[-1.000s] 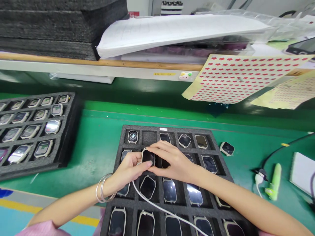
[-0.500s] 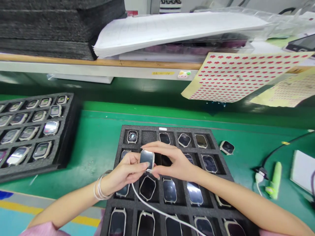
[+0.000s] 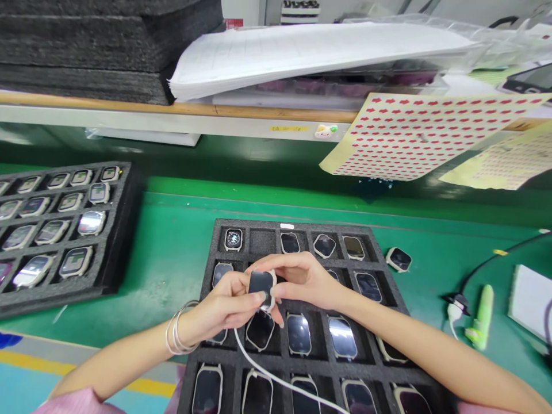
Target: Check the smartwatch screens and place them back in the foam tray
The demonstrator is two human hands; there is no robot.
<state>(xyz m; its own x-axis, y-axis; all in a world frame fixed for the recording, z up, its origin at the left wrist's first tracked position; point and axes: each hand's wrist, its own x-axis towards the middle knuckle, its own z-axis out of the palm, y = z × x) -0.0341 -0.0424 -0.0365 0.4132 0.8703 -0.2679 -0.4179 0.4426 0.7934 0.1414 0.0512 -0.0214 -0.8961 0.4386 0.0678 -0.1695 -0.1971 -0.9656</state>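
Observation:
Between my two hands is a smartwatch case (image 3: 260, 285) without a strap, its dark screen facing up. My left hand (image 3: 228, 302) pinches it from the left, thumb resting on the screen's lower corner. On the right edge, my right hand (image 3: 304, 279) grips the same watch with thumb and fingers. A white cable (image 3: 276, 378) runs from beneath my left hand toward the lower right; its end is hidden. Below both hands lies a black foam tray (image 3: 209, 356) with watch cases in its compartments. One watch at its top left (image 3: 233, 239) has a lit face.
Another foam tray (image 3: 116, 241) of watches stands at the left. A loose watch (image 3: 398, 259) lies right of the middle tray, with a green pen-like object (image 3: 483, 316) and a black cable (image 3: 478, 261) farther right. Sticker sheets (image 3: 414, 138) hang from the shelf (image 3: 241, 117).
Both hands have shifted slightly right and down with the watch. The watch has turned a little, and my right thumb now presses its right edge higher up.

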